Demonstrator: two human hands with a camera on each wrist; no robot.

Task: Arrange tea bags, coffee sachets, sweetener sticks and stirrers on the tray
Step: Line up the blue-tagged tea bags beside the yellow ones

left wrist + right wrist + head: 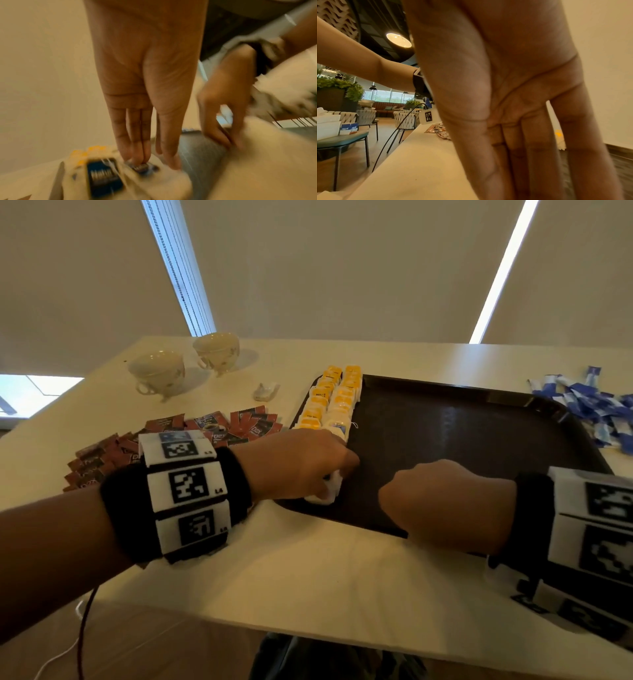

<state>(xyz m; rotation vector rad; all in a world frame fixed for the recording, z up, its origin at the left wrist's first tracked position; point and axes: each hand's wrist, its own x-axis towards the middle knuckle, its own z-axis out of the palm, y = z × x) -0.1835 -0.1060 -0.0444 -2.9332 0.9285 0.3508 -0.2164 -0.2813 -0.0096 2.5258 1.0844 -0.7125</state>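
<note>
A dark brown tray (462, 440) lies on the cream table. Two rows of yellow-tagged tea bags (330, 400) run along its left side. My left hand (337, 474) is at the near end of those rows; its straight fingers (137, 155) and thumb press down on white tea bags (154, 180) with blue labels. My right hand (390, 494) is just to the right, with straight fingers (530, 162) pointing down at the tray's near edge and holding nothing. Brown coffee sachets (178, 436) lie spread left of the tray. Blue-and-white sweetener sticks (589, 405) are piled at its right.
Two cream teacups (157, 371) (216, 350) stand at the back left of the table. A small crumpled white wrapper (265, 391) lies between them and the tray. The table's front edge is close below my wrists. A cable hangs off the left wrist.
</note>
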